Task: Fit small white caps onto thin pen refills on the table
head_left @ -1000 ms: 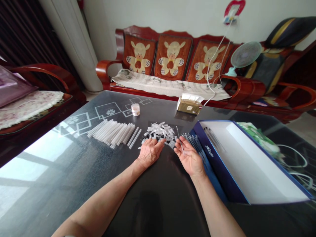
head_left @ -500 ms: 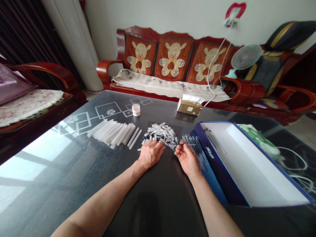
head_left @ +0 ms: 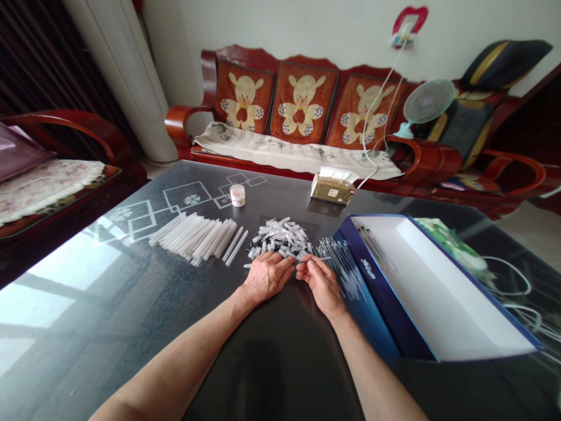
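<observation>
Close together above the near edge of a heap of pen caps [head_left: 280, 234], white and clear with dark parts, my two hands nearly meet. My left hand [head_left: 268, 275] is closed in a pinch; what its fingertips grip is too small and hidden to name. Between the thumb and fingers of my right hand [head_left: 323, 285] is a thin pen refill [head_left: 325, 258], its pale tail sticking out to the right. White pen barrels [head_left: 197, 237] lie in a row left of the caps. Several more refills [head_left: 344, 266] lie on the blue box flap right of my hand.
An open blue box [head_left: 421, 292] with a white inside stands at the right, several pens [head_left: 377, 248] along its left side. Farther back are a small round jar [head_left: 237, 196] and a tissue pack [head_left: 332, 186]. A green-white bag [head_left: 460, 248] and white cables lie beyond the box.
My right hand has moved left toward my left hand, and the gap between them has narrowed. The dark rod that showed between them is now mostly hidden.
</observation>
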`<action>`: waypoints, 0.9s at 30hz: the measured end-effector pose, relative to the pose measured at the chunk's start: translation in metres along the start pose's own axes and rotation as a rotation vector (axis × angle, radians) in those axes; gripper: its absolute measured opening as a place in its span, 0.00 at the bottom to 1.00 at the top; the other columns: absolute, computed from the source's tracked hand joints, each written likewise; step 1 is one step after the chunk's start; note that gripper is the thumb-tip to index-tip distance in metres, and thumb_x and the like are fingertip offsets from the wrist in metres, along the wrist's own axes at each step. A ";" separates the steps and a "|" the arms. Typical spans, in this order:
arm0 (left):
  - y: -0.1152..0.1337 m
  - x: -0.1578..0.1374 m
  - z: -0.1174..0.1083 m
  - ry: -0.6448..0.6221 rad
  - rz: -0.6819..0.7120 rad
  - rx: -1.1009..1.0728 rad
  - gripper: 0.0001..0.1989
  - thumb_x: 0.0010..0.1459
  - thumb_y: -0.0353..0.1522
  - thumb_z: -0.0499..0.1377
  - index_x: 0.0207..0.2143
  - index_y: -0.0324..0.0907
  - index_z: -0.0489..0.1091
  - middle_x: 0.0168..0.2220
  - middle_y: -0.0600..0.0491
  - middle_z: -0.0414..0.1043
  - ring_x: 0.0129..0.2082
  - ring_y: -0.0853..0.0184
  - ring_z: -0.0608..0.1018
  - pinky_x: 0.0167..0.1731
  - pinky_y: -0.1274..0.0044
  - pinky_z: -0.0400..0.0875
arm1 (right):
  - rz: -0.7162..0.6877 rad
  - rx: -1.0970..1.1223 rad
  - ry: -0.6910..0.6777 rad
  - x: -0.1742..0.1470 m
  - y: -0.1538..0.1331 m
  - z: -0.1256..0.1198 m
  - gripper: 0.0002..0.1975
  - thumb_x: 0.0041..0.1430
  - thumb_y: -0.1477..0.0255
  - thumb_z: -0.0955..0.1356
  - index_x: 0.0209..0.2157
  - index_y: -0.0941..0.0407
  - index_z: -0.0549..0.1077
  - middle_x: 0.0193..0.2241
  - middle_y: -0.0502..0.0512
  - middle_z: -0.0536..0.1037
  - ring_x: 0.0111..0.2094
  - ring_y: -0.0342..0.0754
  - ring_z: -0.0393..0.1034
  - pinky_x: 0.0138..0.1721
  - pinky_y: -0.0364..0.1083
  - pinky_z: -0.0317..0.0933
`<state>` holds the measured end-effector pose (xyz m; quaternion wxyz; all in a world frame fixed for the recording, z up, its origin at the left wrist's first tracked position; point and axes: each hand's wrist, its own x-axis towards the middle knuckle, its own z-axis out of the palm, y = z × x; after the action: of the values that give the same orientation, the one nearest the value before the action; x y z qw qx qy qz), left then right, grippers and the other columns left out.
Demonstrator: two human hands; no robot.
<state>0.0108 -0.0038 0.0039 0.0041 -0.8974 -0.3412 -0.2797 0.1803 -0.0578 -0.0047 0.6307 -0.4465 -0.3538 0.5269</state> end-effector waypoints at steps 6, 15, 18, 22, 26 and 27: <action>0.003 0.000 0.001 0.065 -0.023 0.002 0.13 0.65 0.36 0.51 0.38 0.45 0.74 0.25 0.54 0.68 0.26 0.67 0.70 0.29 0.76 0.62 | -0.076 -0.203 -0.018 -0.004 -0.001 0.006 0.14 0.55 0.60 0.70 0.39 0.54 0.78 0.41 0.54 0.78 0.33 0.44 0.71 0.32 0.43 0.67; 0.002 0.001 0.000 0.025 -0.018 0.024 0.13 0.66 0.37 0.50 0.44 0.45 0.73 0.28 0.53 0.70 0.28 0.66 0.71 0.31 0.75 0.64 | -0.010 0.176 0.280 0.007 -0.004 0.001 0.17 0.42 0.66 0.77 0.33 0.54 0.72 0.32 0.50 0.80 0.31 0.43 0.75 0.32 0.43 0.70; 0.003 0.001 -0.001 0.007 0.025 0.015 0.15 0.66 0.34 0.49 0.51 0.43 0.70 0.30 0.52 0.70 0.30 0.65 0.71 0.34 0.74 0.65 | -0.055 -0.061 0.273 0.005 -0.001 0.002 0.14 0.49 0.62 0.74 0.35 0.55 0.74 0.35 0.54 0.81 0.32 0.46 0.76 0.31 0.44 0.70; 0.001 0.001 0.001 0.039 -0.027 0.071 0.17 0.66 0.32 0.48 0.53 0.41 0.68 0.30 0.51 0.69 0.31 0.64 0.71 0.34 0.73 0.65 | -0.378 -0.625 0.190 0.003 -0.003 0.000 0.12 0.60 0.64 0.66 0.39 0.55 0.78 0.39 0.57 0.79 0.38 0.50 0.75 0.38 0.48 0.70; -0.001 0.001 0.003 0.093 -0.082 0.102 0.18 0.66 0.31 0.49 0.55 0.41 0.67 0.29 0.51 0.69 0.31 0.63 0.70 0.34 0.72 0.65 | -0.653 -1.027 0.157 0.007 0.000 -0.009 0.13 0.63 0.71 0.62 0.41 0.55 0.78 0.37 0.58 0.77 0.41 0.50 0.73 0.47 0.49 0.67; -0.001 0.001 0.003 0.097 -0.082 0.100 0.19 0.65 0.31 0.49 0.56 0.42 0.66 0.29 0.52 0.68 0.31 0.63 0.70 0.34 0.73 0.65 | -0.651 -1.098 0.140 0.008 0.002 -0.010 0.13 0.63 0.72 0.62 0.43 0.55 0.77 0.37 0.58 0.76 0.41 0.50 0.73 0.46 0.49 0.68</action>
<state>0.0124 -0.0020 0.0018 0.0538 -0.8668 -0.3904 -0.3055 0.1908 -0.0519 -0.0099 0.4598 -0.6075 -0.6475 0.0201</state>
